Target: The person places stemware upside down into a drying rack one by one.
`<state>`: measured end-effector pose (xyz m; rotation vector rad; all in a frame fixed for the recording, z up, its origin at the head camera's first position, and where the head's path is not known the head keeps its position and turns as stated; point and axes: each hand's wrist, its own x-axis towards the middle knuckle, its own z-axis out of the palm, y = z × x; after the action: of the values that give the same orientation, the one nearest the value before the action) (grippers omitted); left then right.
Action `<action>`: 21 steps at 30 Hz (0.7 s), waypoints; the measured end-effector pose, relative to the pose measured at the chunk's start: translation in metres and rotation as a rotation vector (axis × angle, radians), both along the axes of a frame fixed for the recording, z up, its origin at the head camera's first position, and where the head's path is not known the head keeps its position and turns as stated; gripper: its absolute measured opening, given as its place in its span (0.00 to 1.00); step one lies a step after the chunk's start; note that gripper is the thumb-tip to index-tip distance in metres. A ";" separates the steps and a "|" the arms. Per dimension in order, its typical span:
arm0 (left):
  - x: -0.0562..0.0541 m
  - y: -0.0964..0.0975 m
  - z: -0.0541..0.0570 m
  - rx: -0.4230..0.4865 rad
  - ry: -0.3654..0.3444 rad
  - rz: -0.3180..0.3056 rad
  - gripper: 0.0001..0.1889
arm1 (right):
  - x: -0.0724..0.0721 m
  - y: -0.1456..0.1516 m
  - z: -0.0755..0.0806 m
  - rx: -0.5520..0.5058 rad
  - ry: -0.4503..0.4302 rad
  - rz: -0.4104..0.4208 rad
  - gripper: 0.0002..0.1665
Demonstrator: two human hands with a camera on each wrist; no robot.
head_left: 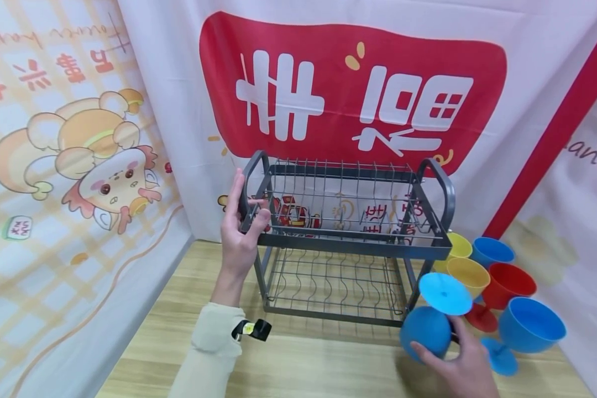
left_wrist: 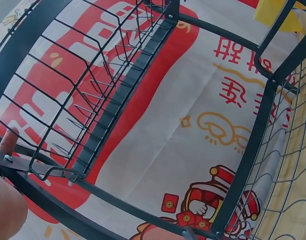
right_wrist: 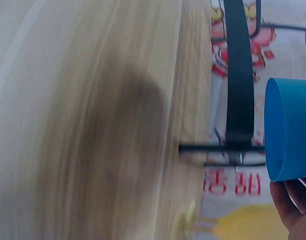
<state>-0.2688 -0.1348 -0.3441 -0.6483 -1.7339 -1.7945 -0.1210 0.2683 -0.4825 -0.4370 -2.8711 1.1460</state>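
A dark grey two-tier dish rack (head_left: 348,245) with wire shelves stands on the table. My left hand (head_left: 239,237) holds its upper left end by the side handle, with the thumb toward the top tier. In the left wrist view, part of that hand (left_wrist: 7,210) shows at the rack's frame. My right hand (head_left: 460,362) grips a blue plastic goblet (head_left: 423,331) by its bowl, upside down with the round foot up. The goblet is at the rack's front right corner. In the right wrist view its bowl (right_wrist: 298,130) shows beside the rack, fingers (right_wrist: 285,202) at its rim.
Right of the rack stand several goblets: a red one (head_left: 509,284), a blue one (head_left: 532,326) nearest the front, another blue one (head_left: 492,251) behind, and yellow ones (head_left: 467,276). A printed cloth (head_left: 179,110) hangs behind the wooden table (head_left: 298,359).
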 end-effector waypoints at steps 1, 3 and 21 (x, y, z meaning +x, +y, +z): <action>0.000 0.000 0.000 0.003 -0.005 -0.002 0.41 | 0.000 0.007 0.002 0.014 0.005 -0.017 0.74; 0.000 -0.001 0.001 0.011 -0.010 -0.012 0.42 | 0.001 0.020 0.008 0.045 0.037 -0.059 0.73; 0.002 0.001 0.003 0.045 -0.005 -0.011 0.41 | -0.033 0.070 0.157 0.090 0.525 -0.096 0.52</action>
<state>-0.2672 -0.1335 -0.3414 -0.6362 -1.6910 -1.8388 -0.1545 0.3381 -0.3254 -0.2231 -2.4058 0.9385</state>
